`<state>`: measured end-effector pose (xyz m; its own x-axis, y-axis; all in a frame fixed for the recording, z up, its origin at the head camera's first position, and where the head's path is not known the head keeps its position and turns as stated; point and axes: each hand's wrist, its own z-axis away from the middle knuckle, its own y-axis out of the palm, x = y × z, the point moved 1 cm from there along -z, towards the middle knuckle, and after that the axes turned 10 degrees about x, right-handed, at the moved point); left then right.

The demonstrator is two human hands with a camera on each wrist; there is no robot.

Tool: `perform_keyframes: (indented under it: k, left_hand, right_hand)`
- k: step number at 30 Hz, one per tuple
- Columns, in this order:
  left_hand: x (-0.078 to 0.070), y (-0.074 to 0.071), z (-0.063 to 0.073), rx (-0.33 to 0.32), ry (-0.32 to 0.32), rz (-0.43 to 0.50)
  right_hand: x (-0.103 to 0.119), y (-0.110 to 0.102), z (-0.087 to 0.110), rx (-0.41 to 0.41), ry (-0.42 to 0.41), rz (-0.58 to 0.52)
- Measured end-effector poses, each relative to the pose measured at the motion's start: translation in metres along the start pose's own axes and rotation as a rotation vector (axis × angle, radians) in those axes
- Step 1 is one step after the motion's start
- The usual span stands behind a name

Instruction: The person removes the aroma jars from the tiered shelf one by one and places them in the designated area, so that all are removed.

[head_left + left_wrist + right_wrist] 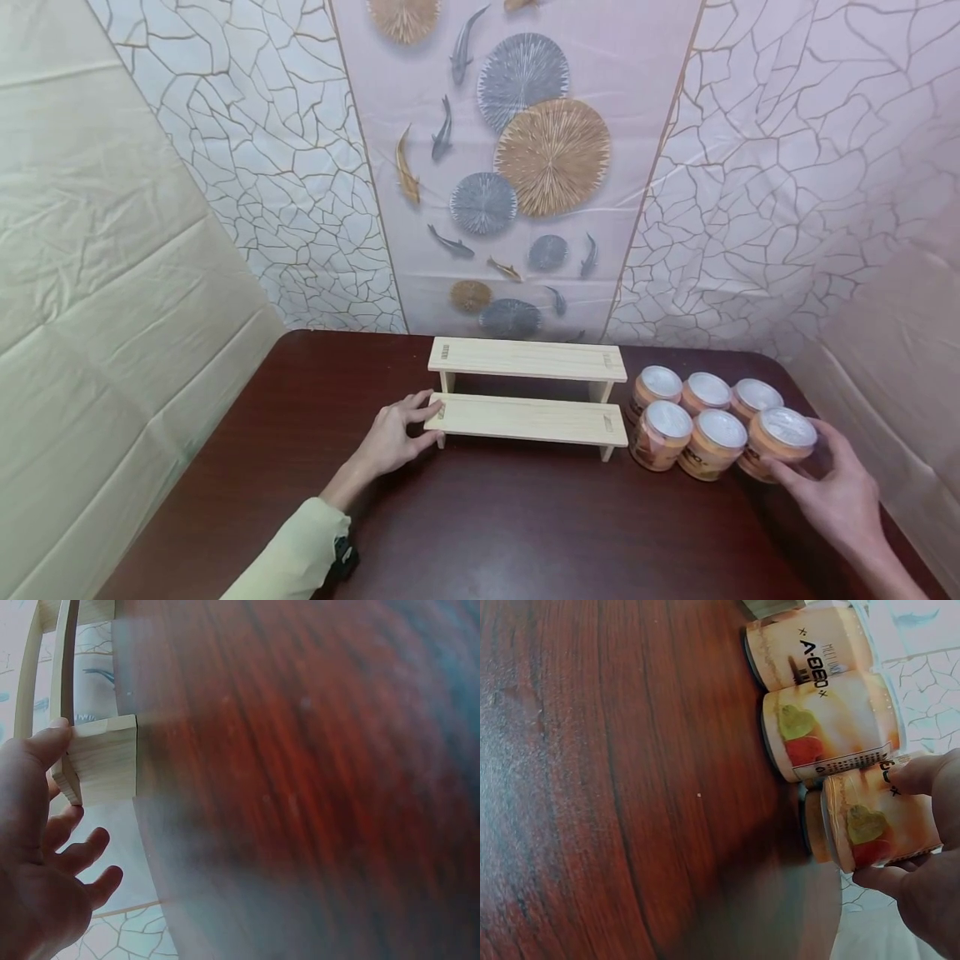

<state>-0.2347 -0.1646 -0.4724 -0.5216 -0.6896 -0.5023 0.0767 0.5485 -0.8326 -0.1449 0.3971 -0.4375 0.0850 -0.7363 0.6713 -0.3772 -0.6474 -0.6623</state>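
Note:
At the left end of the front pale wooden shelf (525,418), my left hand (392,435) pinches the board between thumb and fingers. In the left wrist view the thumb lies on one side of the board end (67,776), with the other fingers loosely bent. My right hand (843,493) grips the front right can (778,446), which has an orange label and a silvery top. Its base is slightly off the table in the right wrist view. Two more front cans, a middle one (712,446) and a left one (662,437), stand beside it.
A second, taller wooden shelf (525,358) stands just behind the front one. Several more cans (707,390) form a back row at the right. The dark wooden table (525,525) meets a patterned cloth wall (300,208) at the back.

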Motion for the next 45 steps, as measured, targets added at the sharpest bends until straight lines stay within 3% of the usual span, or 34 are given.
perform_keyframes:
  k: [8,21,34,45]
  left_hand:
    - [-0.002,-0.001,0.002,0.006,0.004,0.01]
    - [0.0,0.0,0.0,-0.008,0.005,0.012]
    - [-0.002,-0.001,0.001,-0.021,0.016,0.018]
    - [-0.002,0.0,0.001,-0.015,0.017,0.001]
  right_hand:
    - [-0.011,0.006,0.003,0.007,0.01,0.053]
    - [-0.022,0.019,0.004,0.018,0.043,-0.044]
    - [-0.022,0.022,0.006,0.007,0.081,-0.071]
    - [-0.021,0.016,0.011,0.053,0.089,-0.063]
